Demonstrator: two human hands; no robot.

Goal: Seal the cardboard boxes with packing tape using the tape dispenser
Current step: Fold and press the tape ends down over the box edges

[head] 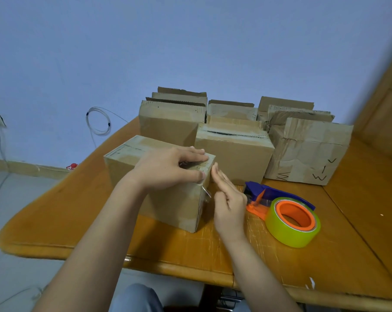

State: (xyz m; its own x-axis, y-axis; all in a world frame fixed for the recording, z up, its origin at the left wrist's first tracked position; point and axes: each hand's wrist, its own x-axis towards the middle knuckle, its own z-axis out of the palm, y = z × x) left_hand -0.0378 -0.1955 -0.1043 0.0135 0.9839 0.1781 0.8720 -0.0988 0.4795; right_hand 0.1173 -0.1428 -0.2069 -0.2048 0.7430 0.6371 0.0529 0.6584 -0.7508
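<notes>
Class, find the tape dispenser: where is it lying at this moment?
Head view: the tape dispenser lies on the table, just right of the right hand and the near box, in front of the crumpled box.

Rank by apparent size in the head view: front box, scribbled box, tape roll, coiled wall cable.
1. Front box and scribbled box: alike, and the front one's nearness makes it unsure.
2. Tape roll.
3. Coiled cable.
</notes>
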